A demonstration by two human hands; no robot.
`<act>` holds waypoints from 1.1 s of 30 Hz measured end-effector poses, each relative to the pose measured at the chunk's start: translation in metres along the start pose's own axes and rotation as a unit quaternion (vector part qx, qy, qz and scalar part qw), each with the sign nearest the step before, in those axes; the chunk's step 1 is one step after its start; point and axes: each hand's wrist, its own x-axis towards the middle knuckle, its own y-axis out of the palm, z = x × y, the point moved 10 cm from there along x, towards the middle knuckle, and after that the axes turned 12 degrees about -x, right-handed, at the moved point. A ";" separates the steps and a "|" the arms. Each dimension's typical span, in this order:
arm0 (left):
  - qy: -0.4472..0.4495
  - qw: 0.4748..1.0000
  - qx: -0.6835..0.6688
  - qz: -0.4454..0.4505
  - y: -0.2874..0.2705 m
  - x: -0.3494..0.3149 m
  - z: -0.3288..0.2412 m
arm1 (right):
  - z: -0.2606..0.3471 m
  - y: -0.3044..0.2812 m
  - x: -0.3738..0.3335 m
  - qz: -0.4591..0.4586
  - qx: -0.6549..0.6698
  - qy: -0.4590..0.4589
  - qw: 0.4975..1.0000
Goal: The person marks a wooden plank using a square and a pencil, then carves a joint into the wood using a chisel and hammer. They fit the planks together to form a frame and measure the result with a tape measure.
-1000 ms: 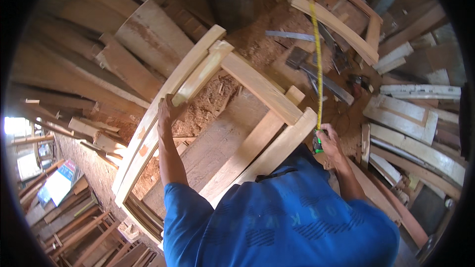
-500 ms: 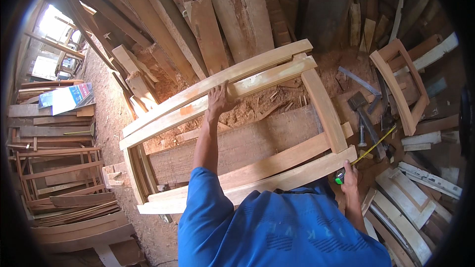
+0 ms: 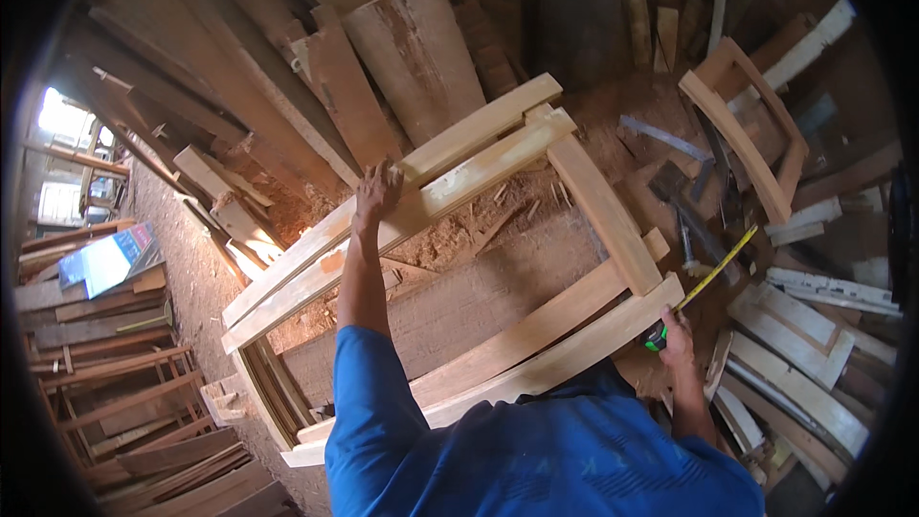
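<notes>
A large curved frame of pale wood lies in front of me, with doubled rails along its far and near sides. My left hand (image 3: 378, 191) reaches across it, fingers curled over the outer far rail (image 3: 479, 124). At the near right corner, my right hand (image 3: 678, 337) grips a green and black tape measure (image 3: 656, 336) beside the end of the near rail (image 3: 574, 345). Its yellow blade (image 3: 718, 268) sticks out to the upper right, past the frame. The palm side of my right hand is hidden.
Beyond the frame's right end lie a hammer (image 3: 684, 196), a metal square (image 3: 670, 139) and a small wooden frame (image 3: 737, 139). Planks (image 3: 416, 57) lean along the back. Stacked boards (image 3: 134, 402) fill the left side, and offcuts (image 3: 795, 335) lie at right. Wood shavings cover the ground.
My left hand has shifted from the inner far rail to the outer one. The right hand still holds the tape measure by the corner. The whole view has turned slightly.
</notes>
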 end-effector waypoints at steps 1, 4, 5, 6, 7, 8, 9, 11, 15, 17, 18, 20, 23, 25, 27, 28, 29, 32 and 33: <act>0.041 0.999 0.027 -0.019 -0.004 -0.001 0.023 | -0.005 0.008 0.002 0.009 -0.003 0.011 1.000; -0.015 0.992 -0.036 0.117 0.047 0.031 0.002 | -0.002 -0.006 -0.014 -0.053 0.002 0.020 0.998; 0.024 0.995 -0.047 0.087 0.042 0.032 0.012 | 0.003 0.000 -0.012 -0.050 0.009 0.006 0.999; 0.027 0.995 -0.046 0.087 0.047 0.029 0.027 | 0.006 0.006 -0.010 -0.048 0.016 -0.007 0.999; 0.066 0.994 -0.040 0.071 0.055 0.029 0.022 | 0.003 0.001 -0.012 -0.069 0.027 -0.003 0.997; 0.100 0.993 -0.028 0.050 0.053 0.028 0.024 | 0.004 0.005 -0.012 -0.073 0.031 -0.004 0.997; 0.105 0.993 -0.028 0.051 0.054 0.033 0.031 | 0.004 0.009 -0.010 -0.082 0.024 -0.001 0.996; 0.158 0.986 -0.034 0.027 0.049 0.024 0.045 | -0.001 0.011 0.001 -0.081 0.007 0.006 0.997; 0.205 0.977 -0.066 0.006 0.042 0.019 0.013 | 0.003 0.013 0.000 -0.114 0.008 0.020 0.993; 0.034 0.986 -0.113 0.116 0.053 0.029 -0.001 | 0.003 0.006 -0.008 -0.144 0.026 0.025 0.989; 0.036 0.985 -0.119 0.121 0.050 0.025 -0.003 | 0.003 0.006 -0.004 -0.130 0.003 0.028 0.991; -0.002 0.990 -0.091 0.105 0.035 0.028 0.014 | 0.008 0.008 -0.002 -0.120 -0.021 0.029 0.992; -0.047 0.990 -0.077 0.111 0.033 0.031 0.022 | 0.013 0.009 -0.011 -0.109 -0.032 0.038 0.993; -0.024 0.992 -0.088 0.089 0.032 0.032 0.018 | 0.022 0.006 -0.026 -0.106 -0.011 0.025 0.994; -0.003 0.993 -0.096 0.064 0.028 0.033 0.014 | 0.040 0.011 -0.044 -0.099 0.010 0.012 0.995; 0.019 0.993 -0.100 0.051 0.027 0.030 0.006 | 0.054 0.019 -0.057 -0.085 0.016 0.005 0.996; 0.045 0.993 -0.106 0.039 0.027 0.029 -0.008 | 0.061 0.023 -0.065 -0.075 0.024 -0.005 0.997; 0.068 0.996 0.023 0.049 0.042 0.015 -0.046 | 0.059 0.018 -0.073 -0.053 -0.057 -0.003 0.997; 0.067 0.996 0.024 0.046 0.044 0.007 -0.053 | 0.060 0.020 -0.075 -0.050 -0.056 -0.005 0.997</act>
